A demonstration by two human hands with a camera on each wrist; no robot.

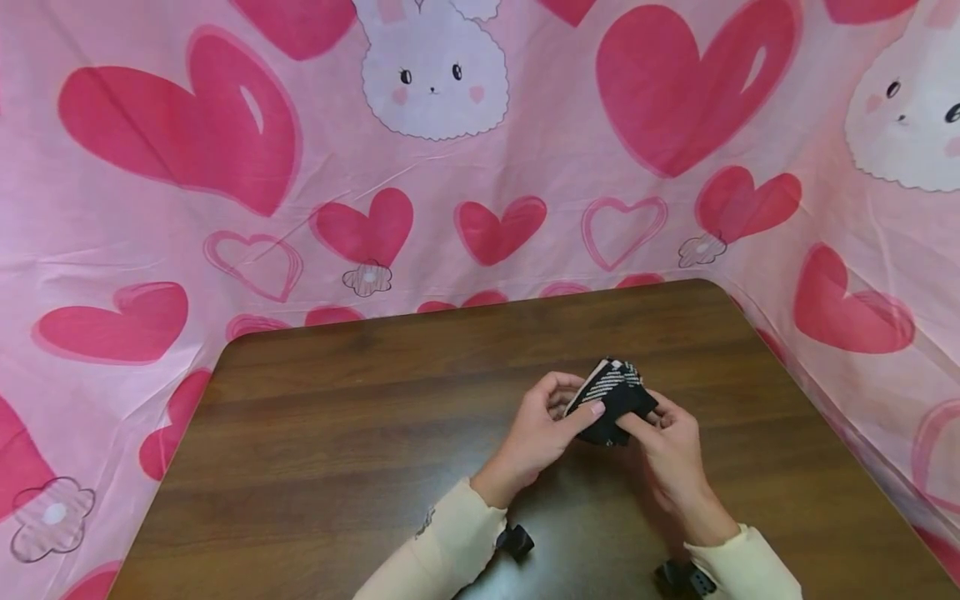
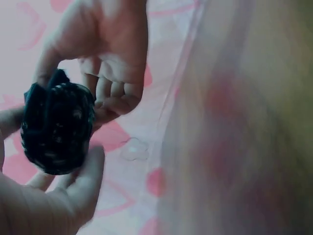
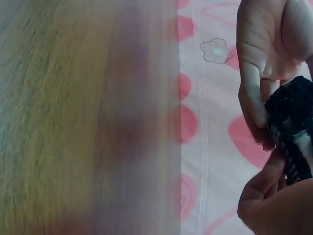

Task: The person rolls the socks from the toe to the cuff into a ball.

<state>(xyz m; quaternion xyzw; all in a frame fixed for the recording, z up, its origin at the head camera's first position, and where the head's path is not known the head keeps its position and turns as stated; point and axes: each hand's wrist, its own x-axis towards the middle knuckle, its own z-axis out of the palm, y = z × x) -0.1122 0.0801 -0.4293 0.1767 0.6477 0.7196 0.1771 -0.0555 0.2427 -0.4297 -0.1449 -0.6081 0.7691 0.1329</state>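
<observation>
A folded black knit bundle (image 1: 617,398) with white stripes and flecks is held between both hands above the wooden table. My left hand (image 1: 534,437) grips its left side, thumb across the front and fingers behind. On the right, my right hand (image 1: 675,454) pinches the lower right edge between thumb and fingers. In the left wrist view the dark, rounded knit bundle (image 2: 58,132) shows with fingers on both sides of it. The right wrist view catches the bundle (image 3: 293,110) at its right edge, partly cut off.
The brown wooden table (image 1: 360,417) has rounded far corners. Behind it and along both sides hangs a pink cloth (image 1: 435,175) with hearts and rabbit faces. Small black devices (image 1: 516,542) sit at both wrists, by the cream sleeves (image 1: 442,542).
</observation>
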